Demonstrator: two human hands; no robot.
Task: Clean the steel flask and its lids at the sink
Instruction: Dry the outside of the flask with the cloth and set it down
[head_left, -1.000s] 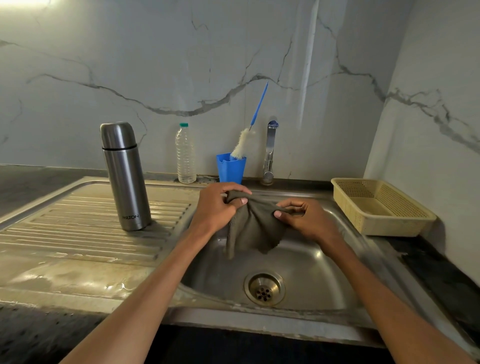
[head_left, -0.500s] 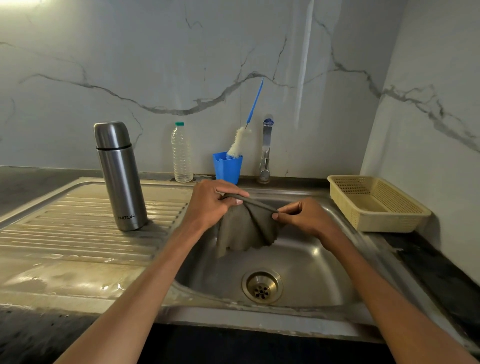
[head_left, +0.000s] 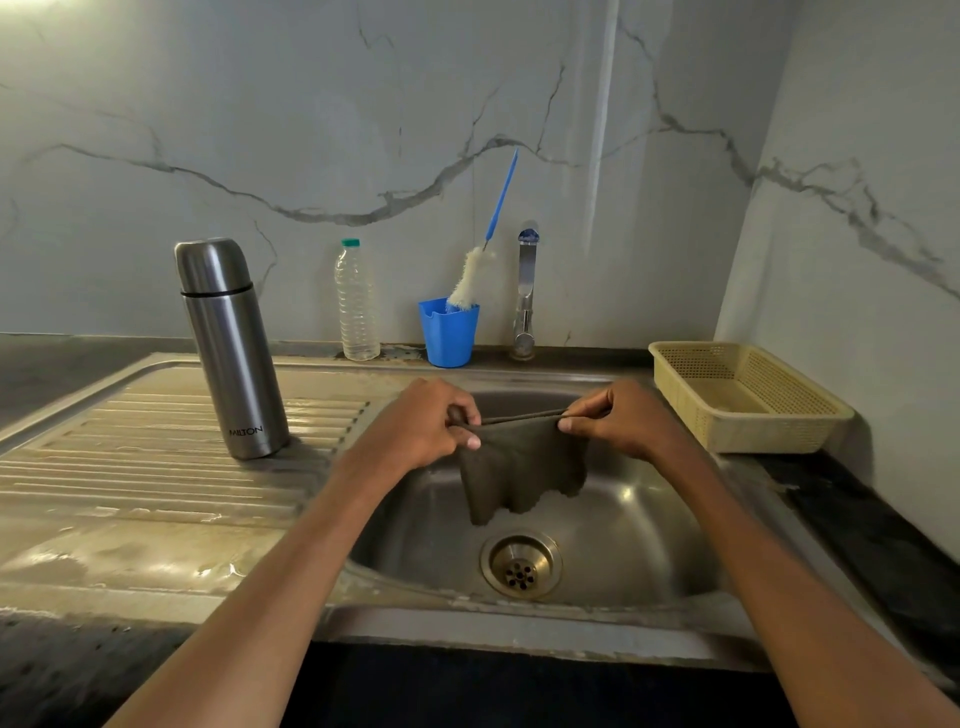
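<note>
hands (head_left: 415, 426) stretch cloth (head_left: 522, 467) over sink (head_left: 649, 535)

White marble-look walls (head_left: 311, 130) with grey veins meet in a corner at right. A dark speckled tabletop (head_left: 883, 530) — possibly granite — runs beneath. Light glows dimly from upper left.

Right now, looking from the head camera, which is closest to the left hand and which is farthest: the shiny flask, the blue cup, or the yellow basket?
From the left hand:
1. Blue cup, just behind the hand, by the wall.
2. Shiny flask, off to the left, upright on the draining board.
3. Yellow basket, far right, past the sink basin.
</note>
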